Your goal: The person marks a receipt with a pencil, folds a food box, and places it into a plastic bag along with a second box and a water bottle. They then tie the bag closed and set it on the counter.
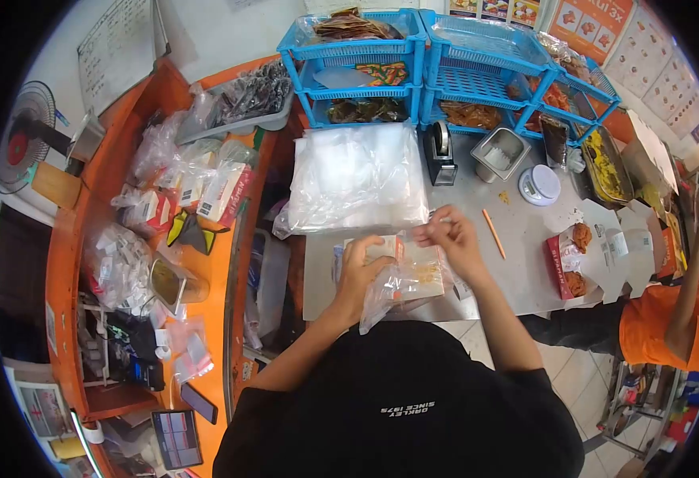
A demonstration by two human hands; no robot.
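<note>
A clear plastic bag (376, 301) lies at the front of the metal table, around what looks like a printed cardboard box (435, 280). My left hand (356, 277) grips the bag and box from the left side, fingers curled over the top. On the other side, my right hand (453, 239) is closed in a pinch above the box's far right corner. What sits between those fingertips is too small to make out. Just beyond both hands rests a thick stack of clear plastic bags (357, 171). An orange pencil-like stick (494, 233) lies to the right.
Behind stand a black tape dispenser (442, 163), a metal container (501, 154) and a white scale (540, 186). Blue tiered baskets (357, 49) line the back. At right are an open box of fried chicken (558, 267) and another person in an orange shirt (659, 327). An orange counter (220, 287) runs left.
</note>
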